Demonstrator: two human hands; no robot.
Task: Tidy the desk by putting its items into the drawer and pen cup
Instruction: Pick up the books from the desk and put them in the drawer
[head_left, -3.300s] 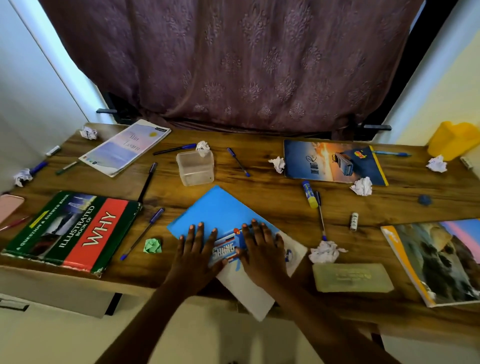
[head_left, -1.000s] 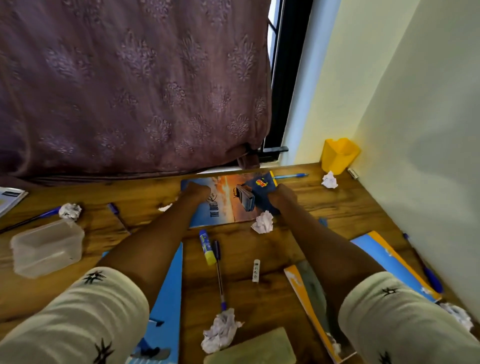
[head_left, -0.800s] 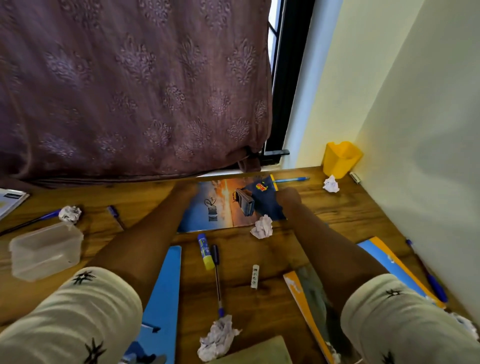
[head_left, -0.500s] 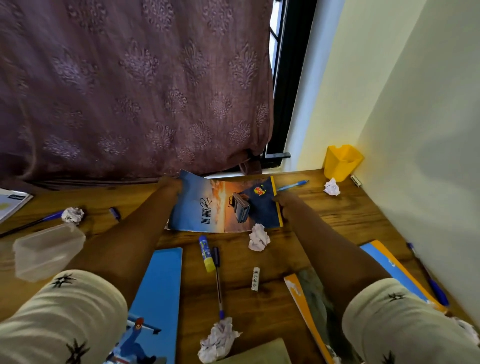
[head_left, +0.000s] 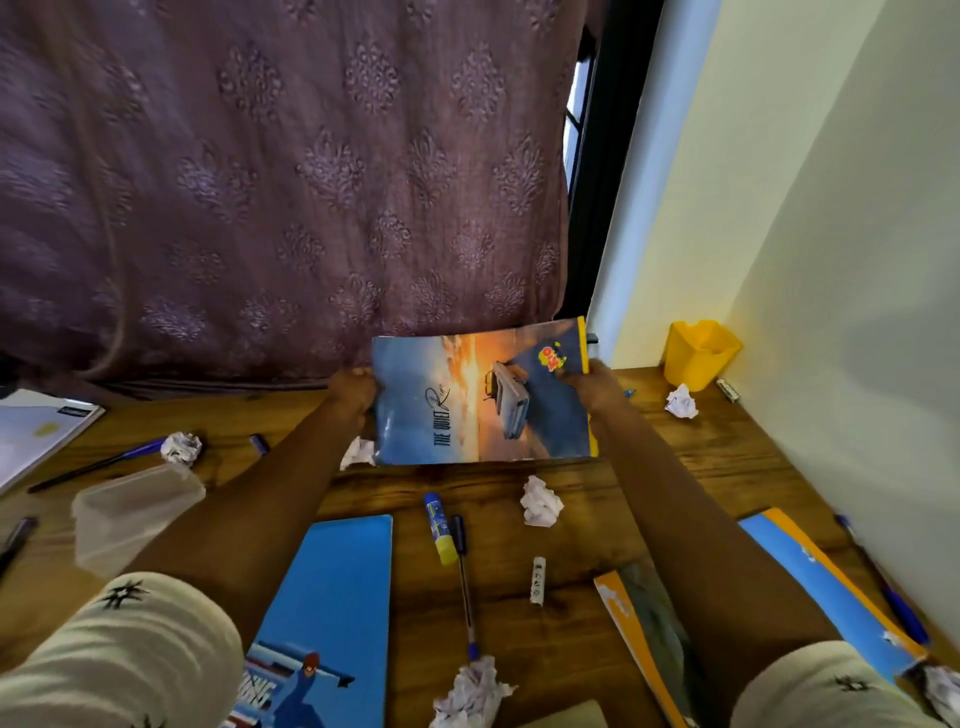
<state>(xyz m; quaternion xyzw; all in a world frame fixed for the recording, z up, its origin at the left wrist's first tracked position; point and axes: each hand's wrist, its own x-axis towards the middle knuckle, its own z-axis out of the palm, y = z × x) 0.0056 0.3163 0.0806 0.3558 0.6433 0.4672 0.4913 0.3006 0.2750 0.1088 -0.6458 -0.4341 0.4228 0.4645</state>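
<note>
At the far left a white glossy booklet (head_left: 36, 436) is lying on the wooden bench (head_left: 691, 467), with a dark blue pen (head_left: 98, 464) and a crumpled paper ball (head_left: 181, 448) just beside it. Nearer the person, a clear plastic box (head_left: 132, 512) is sitting partly behind the left forearm, and a bright blue notebook (head_left: 332, 613) is resting flat below it.

The left hand (head_left: 352, 388) is gripping the left edge of a thin, sunset-printed blue exercise book (head_left: 480, 397), its fingers curled round behind the cover; the right hand (head_left: 595, 387) is pinching the right edge by the yellow spine strip. Both hands are closed on the book. It is tilting upright, its lower edge hanging just above the bench, its long axis running left to right between the hands, so neither hand is nearer than the other. The drawer is not showing anywhere here, so the book probably has to be drawn back toward the person's body, flat side leading.

Below the book a blue-and-yellow glue stick (head_left: 439, 527) is lying touching a slim ballpoint pen (head_left: 464, 582), with a second paper ball (head_left: 540, 501) and a small white tube (head_left: 538, 580) close by. Further right an orange-edged picture book (head_left: 649, 623) and another blue book (head_left: 831, 582) are lying flat. In the far right corner, against the wall, the yellow plastic pen cup (head_left: 698, 353) is standing, a third paper wad (head_left: 681, 402) near its base.
</note>
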